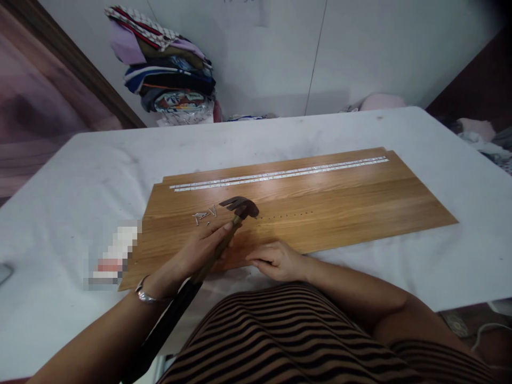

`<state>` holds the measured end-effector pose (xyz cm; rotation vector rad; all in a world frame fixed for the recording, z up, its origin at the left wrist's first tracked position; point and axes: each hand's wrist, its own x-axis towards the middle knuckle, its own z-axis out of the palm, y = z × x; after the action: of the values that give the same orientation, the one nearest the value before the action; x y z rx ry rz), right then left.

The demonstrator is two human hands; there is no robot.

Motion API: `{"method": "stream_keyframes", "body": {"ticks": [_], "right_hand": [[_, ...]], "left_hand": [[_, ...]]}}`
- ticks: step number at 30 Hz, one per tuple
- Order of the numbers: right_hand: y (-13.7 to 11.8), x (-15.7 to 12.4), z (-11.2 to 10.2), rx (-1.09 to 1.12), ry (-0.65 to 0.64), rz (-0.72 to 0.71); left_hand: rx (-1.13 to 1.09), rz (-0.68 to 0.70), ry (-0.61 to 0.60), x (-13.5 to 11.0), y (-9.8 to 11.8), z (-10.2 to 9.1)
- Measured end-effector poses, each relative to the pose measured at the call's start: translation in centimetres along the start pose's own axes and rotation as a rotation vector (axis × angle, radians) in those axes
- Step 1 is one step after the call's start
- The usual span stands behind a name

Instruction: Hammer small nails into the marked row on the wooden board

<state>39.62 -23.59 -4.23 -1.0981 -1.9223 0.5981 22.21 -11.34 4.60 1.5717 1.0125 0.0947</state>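
We have the hammer in our left hand, the grip closed around the handle high up, just under the head. Holding it so close to the head probably gives us control rather than force. The claw points left and the striking face right, beside the near end of a row of small dark marks on the wooden board; whether the face touches the board we cannot tell. The dark end of the handle runs back beneath our forearm, perhaps for balance.

Our right hand rests at the board's near edge, its grip narrow, thumb and fingers drawn together. It may be steadying the wood; whether something small is pinched there, we cannot tell.

The board lies flat on the cloth-covered table, which seems to give it broad support. Loose nails sit on it left of the hammer head, within easy reach. Two pale marked strips lie along its far side, apart from both hands.
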Motion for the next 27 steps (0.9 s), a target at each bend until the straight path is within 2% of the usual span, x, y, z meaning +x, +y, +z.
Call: {"method": "stream_keyframes", "body": {"ticks": [8, 13, 18, 27], "right_hand": [[-0.08, 0.09, -0.05, -0.003, -0.013, 0.002], [0.05, -0.03, 0.0, -0.003, -0.028, 0.017], [-0.07, 0.06, -0.06, 0.012, 0.01, -0.015], [0.09, -0.11, 0.1, -0.02, -0.023, 0.017]], "left_hand": [[0.038, -0.06, -0.019, 0.21, -0.2, 0.4], [0.079, -0.039, -0.003, 0.12, -0.22, 0.18], [0.014, 0.004, 0.026, -0.09, 0.3, 0.1], [0.009, -0.055, -0.032, 0.36, -0.47, 0.43]]}}
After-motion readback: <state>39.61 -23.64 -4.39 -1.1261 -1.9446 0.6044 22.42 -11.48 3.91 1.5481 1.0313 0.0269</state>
